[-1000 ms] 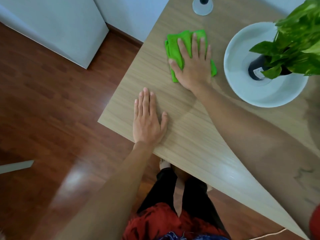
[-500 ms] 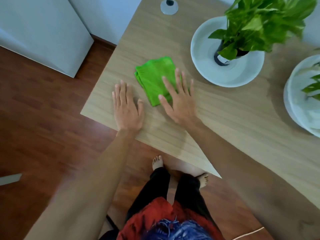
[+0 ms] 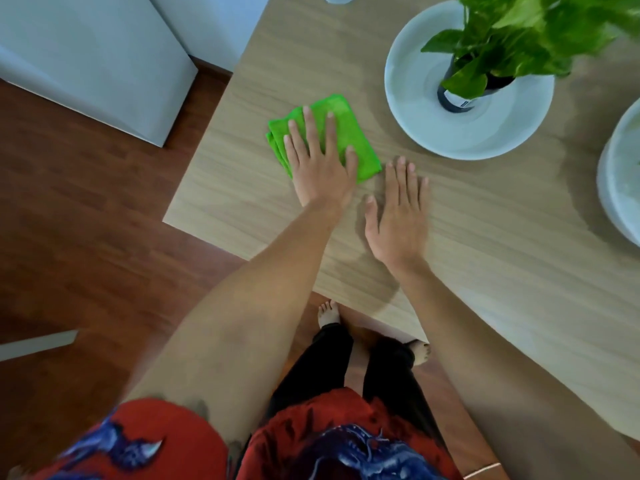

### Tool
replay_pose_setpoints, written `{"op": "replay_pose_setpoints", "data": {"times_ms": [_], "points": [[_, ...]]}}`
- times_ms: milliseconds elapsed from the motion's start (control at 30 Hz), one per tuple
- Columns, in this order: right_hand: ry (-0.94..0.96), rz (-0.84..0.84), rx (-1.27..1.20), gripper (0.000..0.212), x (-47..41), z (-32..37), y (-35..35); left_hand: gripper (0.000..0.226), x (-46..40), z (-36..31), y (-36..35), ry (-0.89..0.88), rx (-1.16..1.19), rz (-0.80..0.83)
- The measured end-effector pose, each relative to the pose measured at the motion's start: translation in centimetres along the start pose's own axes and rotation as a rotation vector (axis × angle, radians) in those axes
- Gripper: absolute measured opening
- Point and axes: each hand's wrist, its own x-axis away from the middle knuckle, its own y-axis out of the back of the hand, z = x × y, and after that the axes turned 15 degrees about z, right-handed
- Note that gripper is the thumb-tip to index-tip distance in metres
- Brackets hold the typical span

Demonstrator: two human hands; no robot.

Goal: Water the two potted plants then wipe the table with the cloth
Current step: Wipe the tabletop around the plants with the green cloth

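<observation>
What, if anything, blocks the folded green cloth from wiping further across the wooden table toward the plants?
The left hand presses flat on the folded green cloth. Toward the plants, the white round saucer holding a potted plant stands on the wooden table; the right hand rests flat beside the cloth.

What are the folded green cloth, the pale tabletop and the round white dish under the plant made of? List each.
Folded green cloth: soft fuzzy fabric, probably microfibre; matte nap, layered edges.
Pale tabletop: wood-grain surface, likely laminate; straight even grain, low sheen.
Round white dish: smooth and glossy, ceramic or plastic; soft reflections, can't tell which.
</observation>
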Motion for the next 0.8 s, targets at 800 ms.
{"op": "replay_pose_setpoints", "data": {"times_ms": [800], "points": [[-0.022, 0.030, 0.000, 0.062, 0.2, -0.1, 0.5, 0.074, 5.7, 12.4, 0.1, 0.210, 0.015, 0.006]]}}
